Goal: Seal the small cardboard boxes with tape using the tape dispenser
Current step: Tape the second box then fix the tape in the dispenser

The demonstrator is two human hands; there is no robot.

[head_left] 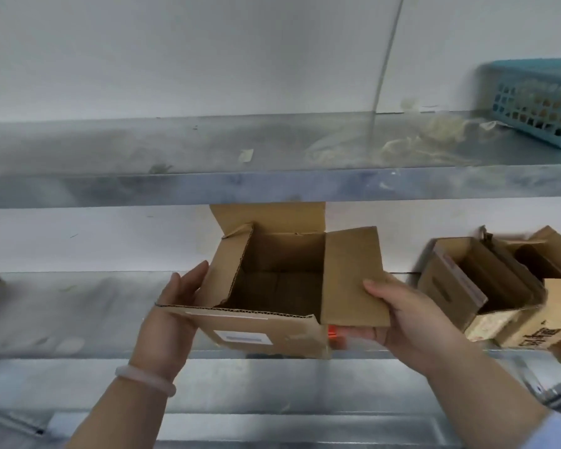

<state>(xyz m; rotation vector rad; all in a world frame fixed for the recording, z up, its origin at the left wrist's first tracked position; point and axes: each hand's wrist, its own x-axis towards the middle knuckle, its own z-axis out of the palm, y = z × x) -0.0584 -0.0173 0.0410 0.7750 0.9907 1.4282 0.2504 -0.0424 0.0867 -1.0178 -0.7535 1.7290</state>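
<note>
Currently the cardboard box (282, 273) sits open between both hands, long axis left-right, above the shelf (78, 306) — left hand (172, 306) flat against its left wall, right hand (402, 315) pinching the right flap (353, 273), so that likely folds first. Tape dispenser not in view.

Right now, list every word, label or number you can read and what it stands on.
White label on the held box: too blurred to read.
Dark print on the box at right: too blurred to read.
No other text shows.
</note>
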